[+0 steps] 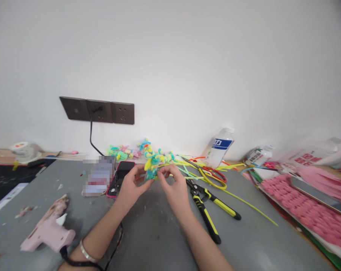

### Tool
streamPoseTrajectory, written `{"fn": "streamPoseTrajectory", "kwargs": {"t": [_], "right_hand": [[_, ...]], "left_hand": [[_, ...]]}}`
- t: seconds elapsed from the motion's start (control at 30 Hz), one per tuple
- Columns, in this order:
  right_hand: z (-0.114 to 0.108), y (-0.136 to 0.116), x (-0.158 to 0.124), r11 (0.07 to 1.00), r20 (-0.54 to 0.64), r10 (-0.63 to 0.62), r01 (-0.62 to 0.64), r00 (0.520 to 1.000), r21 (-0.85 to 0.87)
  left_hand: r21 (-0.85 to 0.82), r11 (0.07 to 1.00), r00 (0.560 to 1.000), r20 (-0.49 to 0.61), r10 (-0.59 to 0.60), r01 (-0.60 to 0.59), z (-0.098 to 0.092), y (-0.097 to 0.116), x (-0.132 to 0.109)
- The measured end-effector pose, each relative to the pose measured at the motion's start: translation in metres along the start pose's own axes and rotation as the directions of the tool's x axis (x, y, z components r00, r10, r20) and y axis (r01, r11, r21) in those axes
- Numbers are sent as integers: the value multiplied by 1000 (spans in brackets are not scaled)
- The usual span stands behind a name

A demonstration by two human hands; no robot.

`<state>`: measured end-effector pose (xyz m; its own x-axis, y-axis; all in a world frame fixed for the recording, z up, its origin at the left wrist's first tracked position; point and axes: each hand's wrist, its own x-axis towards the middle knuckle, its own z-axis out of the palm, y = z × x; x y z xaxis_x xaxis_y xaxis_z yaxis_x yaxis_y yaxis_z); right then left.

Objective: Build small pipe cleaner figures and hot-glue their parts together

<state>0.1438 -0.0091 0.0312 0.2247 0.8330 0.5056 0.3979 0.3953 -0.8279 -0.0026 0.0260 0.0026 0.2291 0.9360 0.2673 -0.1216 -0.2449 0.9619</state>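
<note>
A small fuzzy figure of yellow and turquoise pipe cleaners point(153, 160) is held up between my two hands at the middle of the table. My left hand point(135, 185) pinches its lower left side with thumb and fingers. On the lower right side, the fingertips of my right hand point(172, 182) close on the same figure. Where exactly the fingertips press is too small to make out. Loose yellow and pale green pipe cleaners point(251, 206) lie behind and to the right of my right hand.
Pliers with yellow-black handles point(207, 220) and red-handled scissors point(215, 174) lie right. A pink glue gun point(50, 231) is at the left, its cord passing under my left forearm. Phones point(122, 175), a bottle point(219, 148) and more fuzzy figures point(122, 152) stand towards the wall. Pink woven material point(306, 207) lies far right.
</note>
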Motion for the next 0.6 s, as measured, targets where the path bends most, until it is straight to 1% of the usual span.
{"fn": "streamPoseTrajectory", "kwargs": {"t": [0.2, 0.6], "right_hand": [[-1, 1, -1, 1000, 6, 29, -30, 1000, 11], [0, 2, -1, 1000, -2, 25, -25, 1000, -15]], "left_hand": [[14, 1000, 1000, 2, 0, 0, 0, -1, -1], [42, 999, 1000, 1, 9, -9, 1, 2, -1]]}}
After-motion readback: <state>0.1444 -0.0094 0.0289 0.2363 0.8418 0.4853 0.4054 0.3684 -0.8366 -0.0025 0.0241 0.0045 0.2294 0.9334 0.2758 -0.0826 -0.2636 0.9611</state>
